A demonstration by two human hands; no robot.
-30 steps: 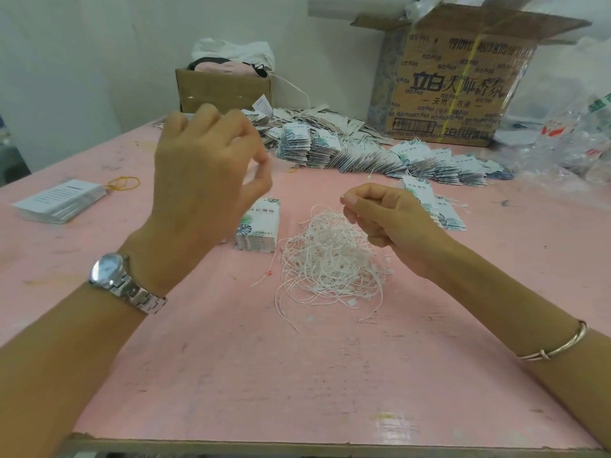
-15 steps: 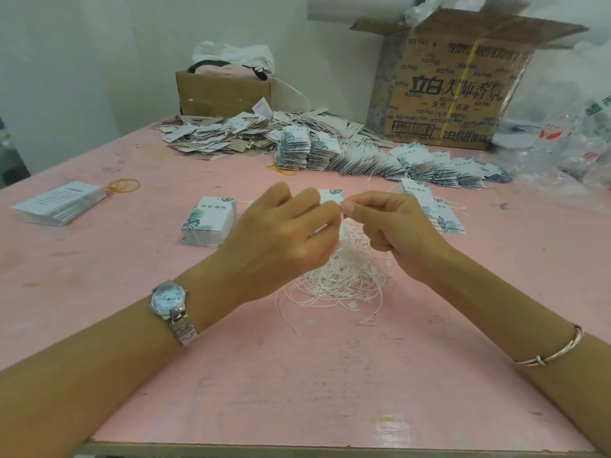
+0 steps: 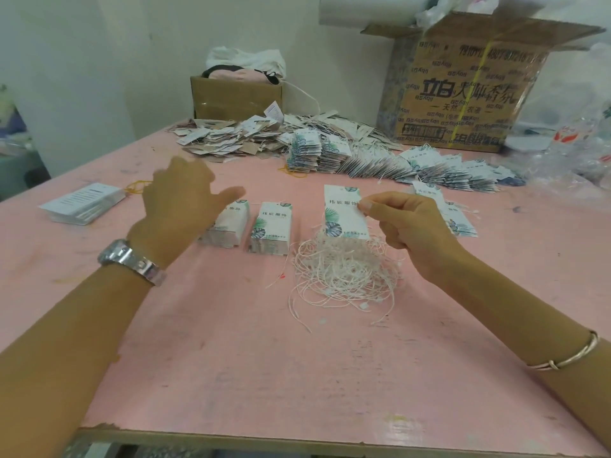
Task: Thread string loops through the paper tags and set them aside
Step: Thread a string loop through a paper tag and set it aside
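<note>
Pink worktable [image 3: 231, 358] against pale walls [image 3: 82, 61], with a small cardboard box [image 3: 231, 97] and a large printed carton [image 3: 463, 104] at its far edge.

One view only: a wide-angle camera on the person's head, looking forward and down across the pink counter [image 3: 231, 375]. It sits close — both forearms enter from the bottom corners, left hand [image 3: 185, 206] and right hand [image 3: 410, 226] mid-frame, the wall [image 3: 132, 61] and a cardboard box [image 3: 463, 94] along the top.
</note>
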